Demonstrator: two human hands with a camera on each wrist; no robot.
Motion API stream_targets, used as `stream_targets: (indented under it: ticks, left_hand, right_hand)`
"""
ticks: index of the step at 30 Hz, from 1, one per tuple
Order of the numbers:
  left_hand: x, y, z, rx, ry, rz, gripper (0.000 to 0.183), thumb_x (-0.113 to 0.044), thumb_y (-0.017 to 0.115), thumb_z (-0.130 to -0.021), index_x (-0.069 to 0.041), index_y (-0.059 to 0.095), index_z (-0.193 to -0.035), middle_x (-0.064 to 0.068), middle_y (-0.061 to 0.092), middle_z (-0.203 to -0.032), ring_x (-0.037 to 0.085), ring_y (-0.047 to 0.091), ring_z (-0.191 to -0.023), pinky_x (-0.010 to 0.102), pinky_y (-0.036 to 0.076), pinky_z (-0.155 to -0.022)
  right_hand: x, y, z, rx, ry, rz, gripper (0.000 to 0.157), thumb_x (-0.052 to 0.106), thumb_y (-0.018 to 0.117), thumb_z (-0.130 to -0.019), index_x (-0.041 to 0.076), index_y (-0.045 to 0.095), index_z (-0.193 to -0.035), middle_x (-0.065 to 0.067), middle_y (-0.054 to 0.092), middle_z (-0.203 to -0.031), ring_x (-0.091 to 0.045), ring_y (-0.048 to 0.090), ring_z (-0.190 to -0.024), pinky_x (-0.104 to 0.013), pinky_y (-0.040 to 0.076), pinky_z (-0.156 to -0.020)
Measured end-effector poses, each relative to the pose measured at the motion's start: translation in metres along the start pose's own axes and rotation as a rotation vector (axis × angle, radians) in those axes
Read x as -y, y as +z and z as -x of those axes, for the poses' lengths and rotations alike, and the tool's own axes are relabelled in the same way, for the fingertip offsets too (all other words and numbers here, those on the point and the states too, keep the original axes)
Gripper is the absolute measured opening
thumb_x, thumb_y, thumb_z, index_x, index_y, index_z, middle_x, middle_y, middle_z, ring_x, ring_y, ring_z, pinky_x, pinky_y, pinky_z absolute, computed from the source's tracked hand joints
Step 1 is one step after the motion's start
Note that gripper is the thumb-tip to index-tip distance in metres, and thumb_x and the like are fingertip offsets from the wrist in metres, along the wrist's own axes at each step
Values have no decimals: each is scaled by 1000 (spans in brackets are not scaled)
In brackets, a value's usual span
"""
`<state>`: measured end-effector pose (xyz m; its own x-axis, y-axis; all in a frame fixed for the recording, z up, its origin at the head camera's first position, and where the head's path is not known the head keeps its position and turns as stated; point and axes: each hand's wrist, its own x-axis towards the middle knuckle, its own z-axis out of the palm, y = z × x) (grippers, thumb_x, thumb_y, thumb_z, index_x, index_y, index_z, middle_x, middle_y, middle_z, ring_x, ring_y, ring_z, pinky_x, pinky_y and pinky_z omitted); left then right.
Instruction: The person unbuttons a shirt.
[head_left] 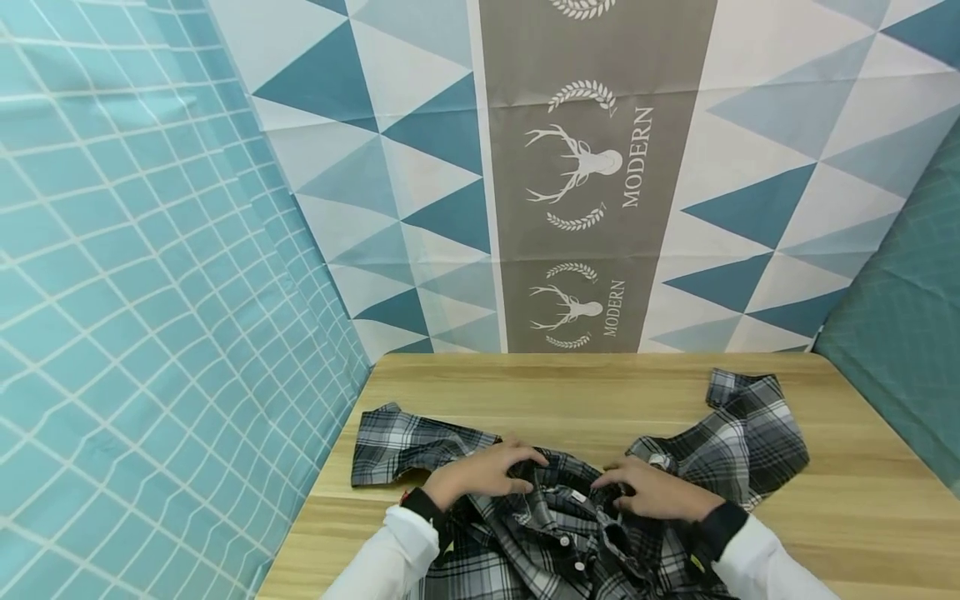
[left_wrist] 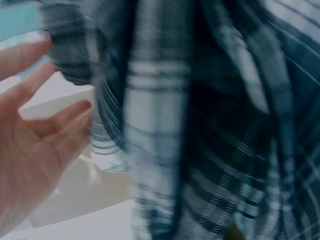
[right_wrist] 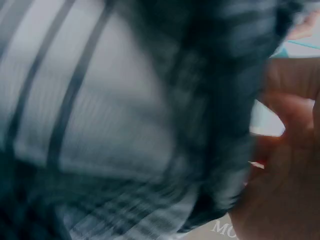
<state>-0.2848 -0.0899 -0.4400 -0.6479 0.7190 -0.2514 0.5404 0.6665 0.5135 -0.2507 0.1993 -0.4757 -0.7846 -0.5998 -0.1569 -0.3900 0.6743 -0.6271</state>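
Note:
A black, grey and white plaid button-up shirt lies bunched on the table, its collar part towards the middle. White buttons show down its front. My left hand is at the collar's left side, thumb and forefinger apart; the left wrist view shows its fingers spread and fairly straight against the cloth edge. On the collar's other side, my right hand holds the fabric with bent fingers. Folds of plaid cloth fill much of the right wrist view and hide those fingertips.
One shirt sleeve stretches out to the left, the other sleeve bends away to the right. The wooden table ends at a patterned curtain. Blue checked cloth hangs on the left, green cloth on the right.

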Motion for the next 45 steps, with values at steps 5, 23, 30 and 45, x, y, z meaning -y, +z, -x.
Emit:
stream_targets:
  ticks: [5,23,30,45]
  left_hand:
    - [13,6,-13,126,49,-21,33,-33,61,-89,-23,57,-120,-2,52,-130,16,49,-121,33,44,-95]
    - [-25,-60,35,-180,450,532,23,-28,45,-99,-4,42,-98,1,35,-76,11,34,-64,25,31,-61]
    - [-47,-60,50,-70,440,656,33,-19,58,-93,-5,30,-103,3,44,-82,6,46,-66,19,40,-57]
    - [-46,-104,-7,-717,-37,-18,28,-26,65,-88,-9,66,-109,6,56,-65,17,47,-53,23,33,-50]
  right_hand:
    - [-6,2,-7,47,-13,82,15,32,65,-85,25,70,-98,-10,54,-121,-37,43,-113,-56,40,-85]
    - [66,-98,63,-165,-213,-248,23,13,52,-95,5,32,-88,-2,25,-74,-16,26,-59,-29,27,-54]
    - [77,-101,81,-78,-76,-372,38,14,59,-91,7,32,-116,-15,38,-110,-26,47,-102,-38,42,-74]
    - [79,-125,23,-599,184,-46,35,35,54,-94,3,58,-107,-3,44,-52,-13,39,-44,-26,33,-46]
